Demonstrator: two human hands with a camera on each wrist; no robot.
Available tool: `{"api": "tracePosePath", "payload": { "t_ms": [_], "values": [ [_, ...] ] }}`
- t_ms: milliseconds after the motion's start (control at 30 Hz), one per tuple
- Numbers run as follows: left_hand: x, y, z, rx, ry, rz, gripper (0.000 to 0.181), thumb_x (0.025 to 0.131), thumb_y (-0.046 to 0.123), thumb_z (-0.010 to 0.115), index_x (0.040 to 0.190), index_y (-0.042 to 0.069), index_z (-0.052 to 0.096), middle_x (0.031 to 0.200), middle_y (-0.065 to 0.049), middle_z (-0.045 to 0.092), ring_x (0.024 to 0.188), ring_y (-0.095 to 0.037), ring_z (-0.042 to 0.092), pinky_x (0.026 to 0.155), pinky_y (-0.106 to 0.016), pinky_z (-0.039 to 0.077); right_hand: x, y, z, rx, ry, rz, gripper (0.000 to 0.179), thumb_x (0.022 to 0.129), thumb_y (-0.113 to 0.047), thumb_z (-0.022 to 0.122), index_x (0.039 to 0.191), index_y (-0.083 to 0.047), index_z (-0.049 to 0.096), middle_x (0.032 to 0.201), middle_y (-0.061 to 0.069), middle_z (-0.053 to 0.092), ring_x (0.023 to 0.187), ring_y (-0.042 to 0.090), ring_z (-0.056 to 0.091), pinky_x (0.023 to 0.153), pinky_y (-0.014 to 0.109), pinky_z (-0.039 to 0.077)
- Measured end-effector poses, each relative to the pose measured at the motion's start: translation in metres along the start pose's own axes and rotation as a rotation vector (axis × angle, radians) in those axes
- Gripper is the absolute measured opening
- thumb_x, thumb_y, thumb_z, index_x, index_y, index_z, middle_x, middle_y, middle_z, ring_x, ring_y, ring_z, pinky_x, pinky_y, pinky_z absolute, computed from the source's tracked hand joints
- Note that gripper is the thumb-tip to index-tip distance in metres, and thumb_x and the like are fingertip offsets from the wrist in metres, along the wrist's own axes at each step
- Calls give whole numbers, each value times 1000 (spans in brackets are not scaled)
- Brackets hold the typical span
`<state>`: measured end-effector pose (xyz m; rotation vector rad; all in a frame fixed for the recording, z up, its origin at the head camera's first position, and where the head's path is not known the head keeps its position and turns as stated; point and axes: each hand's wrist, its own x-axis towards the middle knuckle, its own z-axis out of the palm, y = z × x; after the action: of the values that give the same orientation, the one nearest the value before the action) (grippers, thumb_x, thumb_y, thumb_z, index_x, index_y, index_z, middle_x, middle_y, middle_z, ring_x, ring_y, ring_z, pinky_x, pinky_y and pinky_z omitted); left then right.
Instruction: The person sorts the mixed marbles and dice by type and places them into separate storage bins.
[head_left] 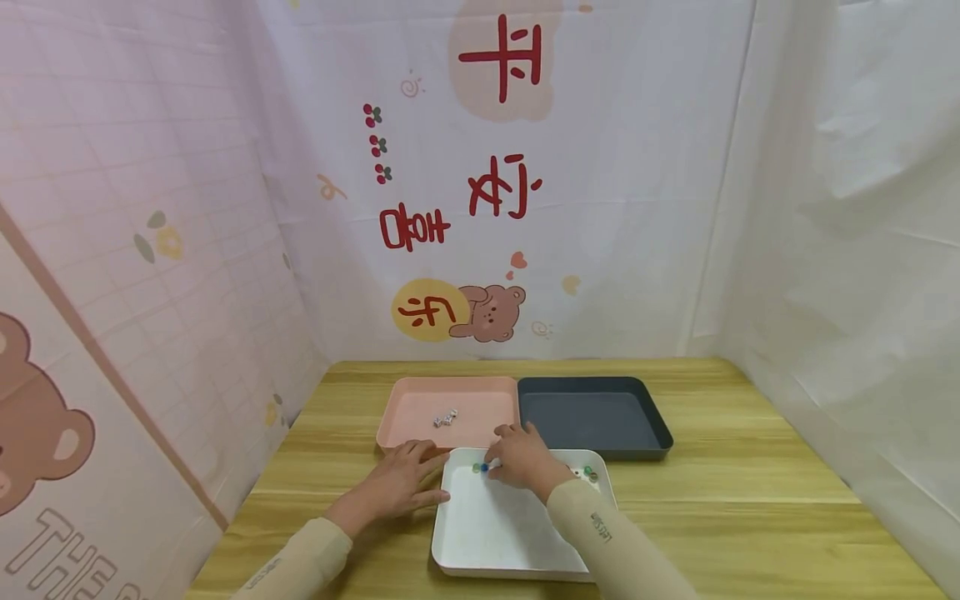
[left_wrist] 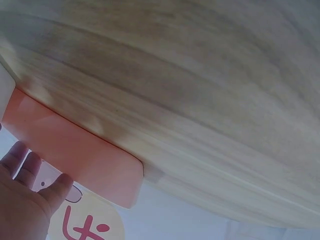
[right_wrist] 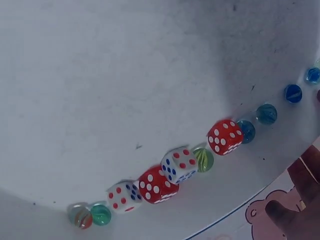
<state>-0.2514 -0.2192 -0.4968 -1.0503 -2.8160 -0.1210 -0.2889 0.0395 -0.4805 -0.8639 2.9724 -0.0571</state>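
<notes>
My left hand lies beside the white tray, its fingers extended and the thumb at the tray's left rim. In the left wrist view, the left hand shows spread fingers near the pink tray's wall. My right hand reaches into the far side of the white tray, fingertips by a blue marble; whether they pinch anything is hidden. Along that side, the right wrist view shows a row of glass marbles, with a blue one and a green one, and dice, red and white.
Behind the white tray stand a pink tray holding a few small patterned pieces and a dark grey tray. The wooden table has printed cloth hanging around it.
</notes>
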Motion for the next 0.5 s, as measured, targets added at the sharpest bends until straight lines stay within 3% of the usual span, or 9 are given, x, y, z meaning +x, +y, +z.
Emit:
{"api": "tracePosePath", "payload": {
  "t_ms": [233,500],
  "values": [
    [1,0,1,5,1,-4,73,96,66,44,144,12,53,139,-17,47,127,-35,45,106,-52,39,3,-2,7,-27,24,-15,23,88,-39,74,110,-33,76,137,6,56,129,29,48,109,60,32],
    [0,0,2,9,3,-6,75,95,67,42,144,12,53,138,-17,48,126,-34,46,107,-51,38,6,-4,13,-41,48,-18,4,86,-32,77,90,-31,77,128,3,61,120,26,53,105,55,38]
  ]
}}
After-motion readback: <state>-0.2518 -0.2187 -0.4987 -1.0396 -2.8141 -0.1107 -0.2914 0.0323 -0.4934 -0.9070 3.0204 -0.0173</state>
